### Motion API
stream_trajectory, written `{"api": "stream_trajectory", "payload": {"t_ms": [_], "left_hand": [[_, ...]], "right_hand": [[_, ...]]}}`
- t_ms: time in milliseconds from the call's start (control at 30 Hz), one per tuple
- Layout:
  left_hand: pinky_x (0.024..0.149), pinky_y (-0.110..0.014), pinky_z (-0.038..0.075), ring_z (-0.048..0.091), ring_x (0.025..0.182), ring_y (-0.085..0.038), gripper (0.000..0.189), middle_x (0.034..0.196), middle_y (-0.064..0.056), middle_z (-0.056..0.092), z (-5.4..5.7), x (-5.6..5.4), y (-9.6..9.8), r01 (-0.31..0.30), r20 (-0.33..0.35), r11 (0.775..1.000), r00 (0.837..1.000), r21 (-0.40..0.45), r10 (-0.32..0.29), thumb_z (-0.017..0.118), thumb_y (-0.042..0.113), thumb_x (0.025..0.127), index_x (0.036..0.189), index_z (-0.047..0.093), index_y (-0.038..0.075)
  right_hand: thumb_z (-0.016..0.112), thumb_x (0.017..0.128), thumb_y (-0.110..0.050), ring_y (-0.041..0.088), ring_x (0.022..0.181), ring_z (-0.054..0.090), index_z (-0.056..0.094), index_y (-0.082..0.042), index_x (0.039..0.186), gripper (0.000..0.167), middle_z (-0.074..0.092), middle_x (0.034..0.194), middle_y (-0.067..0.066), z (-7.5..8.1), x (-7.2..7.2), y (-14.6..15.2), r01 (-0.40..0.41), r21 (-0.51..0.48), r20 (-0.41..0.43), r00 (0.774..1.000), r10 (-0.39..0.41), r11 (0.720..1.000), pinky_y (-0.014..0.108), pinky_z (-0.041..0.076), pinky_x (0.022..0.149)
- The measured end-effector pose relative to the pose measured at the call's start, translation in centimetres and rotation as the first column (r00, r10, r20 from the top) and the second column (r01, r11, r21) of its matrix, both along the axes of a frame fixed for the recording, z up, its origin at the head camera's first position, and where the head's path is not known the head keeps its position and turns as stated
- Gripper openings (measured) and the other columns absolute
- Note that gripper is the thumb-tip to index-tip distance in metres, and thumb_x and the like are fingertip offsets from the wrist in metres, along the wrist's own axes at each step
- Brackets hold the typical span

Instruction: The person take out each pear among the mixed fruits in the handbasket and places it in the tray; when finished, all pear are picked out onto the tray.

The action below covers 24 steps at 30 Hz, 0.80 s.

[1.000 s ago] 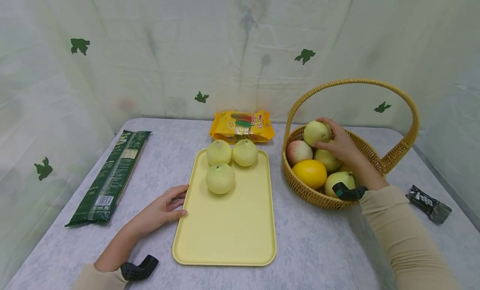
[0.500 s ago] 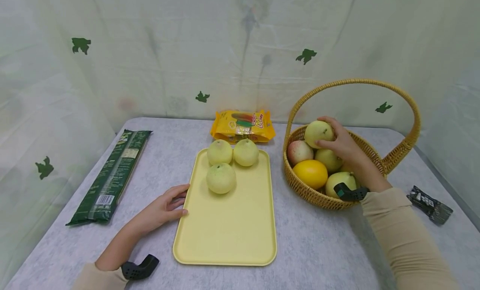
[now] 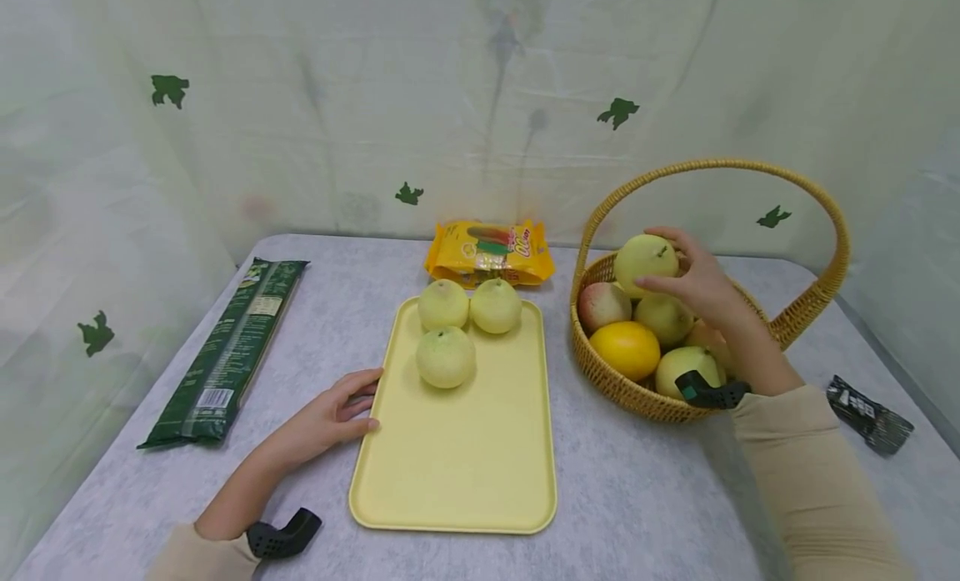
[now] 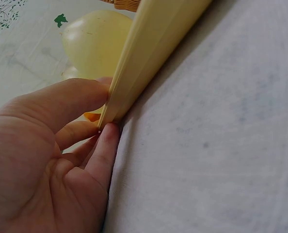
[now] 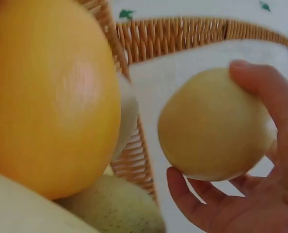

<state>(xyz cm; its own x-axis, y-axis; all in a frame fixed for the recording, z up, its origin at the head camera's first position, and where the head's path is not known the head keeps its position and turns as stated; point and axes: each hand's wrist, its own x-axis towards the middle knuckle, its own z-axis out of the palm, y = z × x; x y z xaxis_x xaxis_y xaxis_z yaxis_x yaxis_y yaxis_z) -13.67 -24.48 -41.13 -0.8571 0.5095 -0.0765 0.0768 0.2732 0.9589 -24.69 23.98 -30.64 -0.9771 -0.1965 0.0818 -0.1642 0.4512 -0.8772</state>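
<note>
Currently, in the head view, your right hand [image 3: 705,287] grips a pale yellow fruit [image 3: 642,262] above the basket [image 3: 609,388]; your left hand [image 3: 324,421] touches the left edge of the tray [image 3: 453,481]. In the left wrist view, its relaxed fingers meet that edge. The right wrist view shows the fruit between thumb and fingertips.

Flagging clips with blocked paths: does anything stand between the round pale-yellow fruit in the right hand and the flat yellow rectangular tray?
Yes: the left rim of the tan woven basket lies between the fruit and the tray, with the arched handle rising beside it. Nothing visible stands on the grey tabletop between basket and tray.
</note>
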Motion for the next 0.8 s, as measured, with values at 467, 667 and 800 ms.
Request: {"api": "stream_trajectory", "payload": {"t_ms": [467,667,800], "left_hand": [[0.096,-0.018,0.035,0.027,0.126,-0.036,0.071,0.141,-0.019,0.018,-0.1,0.1,0.0,-0.003,0.008,1.0,1.0,0.01,0.003,0.062,0.012,0.086,0.142,0.019,0.002],[0.098,-0.022,0.034,0.026,0.126,-0.037,0.07,0.14,-0.02,0.018,0.0,0.1,0.0,0.0,-0.001,1.0,1.0,0.017,0.0,0.061,0.011,0.086,0.142,0.019,0.002],[0.099,-0.025,0.033,0.026,0.126,-0.036,0.07,0.14,-0.02,0.018,-0.1,0.0,0.1,0.004,0.002,1.0,1.0,0.02,-0.004,0.061,0.011,0.086,0.142,0.019,0.002]], "right_hand": [[0.066,0.079,0.0,0.023,0.087,0.054,0.042,-0.009,0.131,0.058,0.04,0.12,0.011,1.9,4.6,-6.4,-0.254,-0.291,-0.143,0.965,0.221,0.922,0.03,0.054,0.066],[0.071,0.077,-0.006,0.027,0.094,0.053,0.04,-0.007,0.132,0.063,0.04,0.125,0.01,-0.2,5.6,-10.5,-0.322,-0.297,-0.067,0.946,0.317,0.899,0.035,0.053,0.071],[0.074,0.075,-0.013,0.026,0.094,0.055,0.042,-0.011,0.132,0.066,0.044,0.124,0.009,-2.6,5.6,-12.4,-0.295,-0.248,0.024,0.95,0.31,0.923,0.035,0.052,0.074]]}}
